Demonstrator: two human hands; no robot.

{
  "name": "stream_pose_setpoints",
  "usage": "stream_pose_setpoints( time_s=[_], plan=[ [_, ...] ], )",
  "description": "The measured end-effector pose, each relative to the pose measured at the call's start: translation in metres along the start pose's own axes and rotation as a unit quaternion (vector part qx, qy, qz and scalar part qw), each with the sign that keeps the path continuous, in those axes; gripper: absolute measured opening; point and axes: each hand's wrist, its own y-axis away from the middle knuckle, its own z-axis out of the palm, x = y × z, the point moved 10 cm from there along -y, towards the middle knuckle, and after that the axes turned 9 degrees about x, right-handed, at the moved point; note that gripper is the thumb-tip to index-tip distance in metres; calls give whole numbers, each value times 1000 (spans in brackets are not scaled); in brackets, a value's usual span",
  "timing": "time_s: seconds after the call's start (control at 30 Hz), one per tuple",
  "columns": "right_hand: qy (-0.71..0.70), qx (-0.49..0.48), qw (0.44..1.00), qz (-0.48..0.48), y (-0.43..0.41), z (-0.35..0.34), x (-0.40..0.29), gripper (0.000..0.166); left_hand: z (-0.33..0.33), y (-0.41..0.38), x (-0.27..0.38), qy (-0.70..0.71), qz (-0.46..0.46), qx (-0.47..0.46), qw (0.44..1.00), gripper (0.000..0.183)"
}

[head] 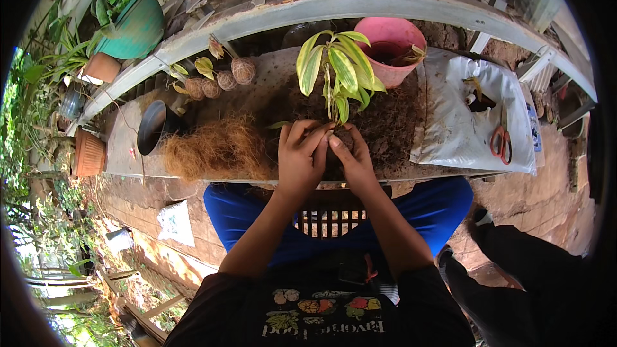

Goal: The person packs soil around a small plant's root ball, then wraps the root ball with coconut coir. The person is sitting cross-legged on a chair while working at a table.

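My left hand (302,156) and my right hand (355,156) meet at the base of a leafy plant (343,70) with yellow-and-green striped leaves. Thumbs and fingertips close around the lower stems, and the palms hide most of what lies between them. The plant stands upright, its leaves spreading above my fingers. Loose dark soil (393,130) lies on the table just beyond and to the right of my hands. Left of my left hand is a heap of brown coconut fibre (219,149).
Several string-wrapped root balls (243,71) line the table's back left. A black pot (156,127) lies tipped at left. A pink pot (393,53) stands behind the soil. Red-handled scissors (501,143) rest on a white plastic sack (465,130). Another person's dark-clothed legs (525,260) are at right.
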Motion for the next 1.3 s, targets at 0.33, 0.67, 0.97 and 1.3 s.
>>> stream_pose_setpoints(
  time_s=[0.33, 0.67, 0.97, 1.3],
  plan=[
    [-51, -26, 998, -7, 9, 8, -10, 36, -5, 18, 6, 64, -41, 1, 997, 36],
    [-163, -33, 983, 79, 2, 2, 10, 39, -3, 20, 13, 28, 23, -45, 998, 42],
    [-129, -25, 987, 95, 4, 5, 3, 41, 7, 40, -12, 166, -132, -58, 976, 56],
    [-108, -82, 988, 76, 8, 12, 10, 55, 44, 62, -33, 432, -456, -124, 768, 40]
  ],
)
